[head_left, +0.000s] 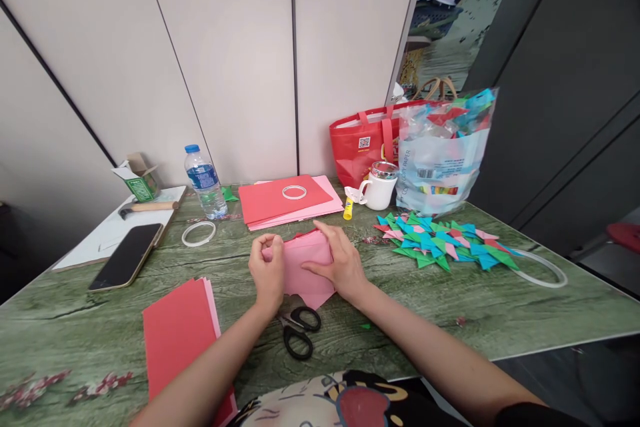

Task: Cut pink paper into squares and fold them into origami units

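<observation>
Between my two hands is a stack of pink paper sheets (306, 272), with a little red showing along its top edge. My left hand (268, 268) pinches the stack's left edge with curled fingers. On the other side, my right hand (343, 263) grips the right edge, its thumb lying across the front sheet and its fingers behind, partly hidden. A corner of pink paper hangs below the stack. Black-handled scissors (299, 332) lie on the table just under it, their blades partly hidden by my left wrist. Left of my forearm rests a pile of red and pink paper (177, 327).
Behind my hands lie red and pink sheets (280, 203) with a white ring on top. A water bottle (205, 183), phone (127, 257) and hammer (150, 207) are at left. A glue stick (348, 208), white mug (381, 188) and folded paper pieces (443, 240) stand right.
</observation>
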`<action>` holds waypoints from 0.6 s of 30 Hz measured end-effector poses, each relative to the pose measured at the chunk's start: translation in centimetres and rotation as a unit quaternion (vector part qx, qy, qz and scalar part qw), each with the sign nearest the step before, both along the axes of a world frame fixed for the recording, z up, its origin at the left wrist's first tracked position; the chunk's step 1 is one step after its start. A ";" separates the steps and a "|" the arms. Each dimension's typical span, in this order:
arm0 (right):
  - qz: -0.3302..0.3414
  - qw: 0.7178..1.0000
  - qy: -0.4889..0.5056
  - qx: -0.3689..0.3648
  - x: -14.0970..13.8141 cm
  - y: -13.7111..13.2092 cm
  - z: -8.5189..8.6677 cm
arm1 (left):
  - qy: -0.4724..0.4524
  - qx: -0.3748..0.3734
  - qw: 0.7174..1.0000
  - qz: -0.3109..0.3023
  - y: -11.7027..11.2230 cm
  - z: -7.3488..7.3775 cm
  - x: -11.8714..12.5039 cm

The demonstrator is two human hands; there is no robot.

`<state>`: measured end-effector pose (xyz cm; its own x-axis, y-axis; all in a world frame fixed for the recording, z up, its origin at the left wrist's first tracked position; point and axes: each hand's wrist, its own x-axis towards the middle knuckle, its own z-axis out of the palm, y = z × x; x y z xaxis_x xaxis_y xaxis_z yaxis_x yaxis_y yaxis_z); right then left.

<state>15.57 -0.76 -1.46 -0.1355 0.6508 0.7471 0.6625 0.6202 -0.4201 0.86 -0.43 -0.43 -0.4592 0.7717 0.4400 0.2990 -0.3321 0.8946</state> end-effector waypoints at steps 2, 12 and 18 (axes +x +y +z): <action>-0.004 1.000 0.009 -0.010 0.0 0.1 -0.1 | -0.013 -0.001 1.000 -0.002 0.2 -0.2 -0.1; 0.030 0.981 0.136 -0.138 0.7 1.1 -0.9 | -0.095 0.002 0.994 -0.051 1.0 -0.9 -0.7; 0.026 0.961 0.245 -0.126 0.3 0.7 0.1 | -0.119 0.008 0.986 -0.115 0.5 0.8 -0.8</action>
<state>15.88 -0.10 -1.38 0.1546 0.8210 0.5496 0.3184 0.4851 -0.8144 0.10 0.07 0.32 -0.3638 0.8615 0.3542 -0.0039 -0.3817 0.9243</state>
